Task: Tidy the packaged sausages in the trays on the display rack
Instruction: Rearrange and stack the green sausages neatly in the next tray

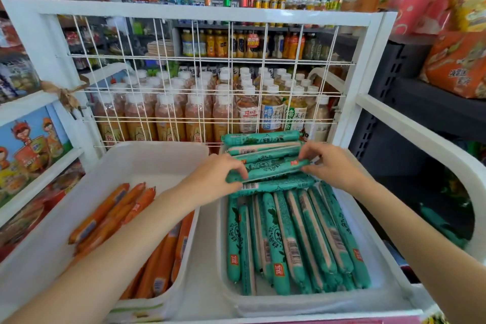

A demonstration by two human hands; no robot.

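both hands are working at the far end of the right tray [378, 294], where green sausages are lying crosswise in a loose stack. the left hand [219, 172] is pinching the near end of one green sausage [271, 169], thumb below and curled fingers on top. the right hand [332, 163] is pinching the other end of the same sausage, fingertips curled over its tip. the sausage is sitting slightly tilted, its right end higher than its left, resting on the crosswise stack [263, 148] that is reaching away from the fingers toward the wire grid [210, 60].

below the wrists, nearer the person, a row of green sausages [289, 239] is lying lengthwise in the same tray. under the left forearm, the left tray [86, 192] is holding orange sausages [110, 216] in two uneven clusters.

the likely trouble: the wrappers look slick and the sausages round, so the stack beyond the fingers is probably ready to roll. if the held sausage is being lifted or shifted unevenly, the ones under it could slide down onto the lengthwise row, undoing that order. the top of the stack is lying close to the grid, so a push away could jam an end into the wires. a light pinch at the tips may also let the sausage droop or slip.
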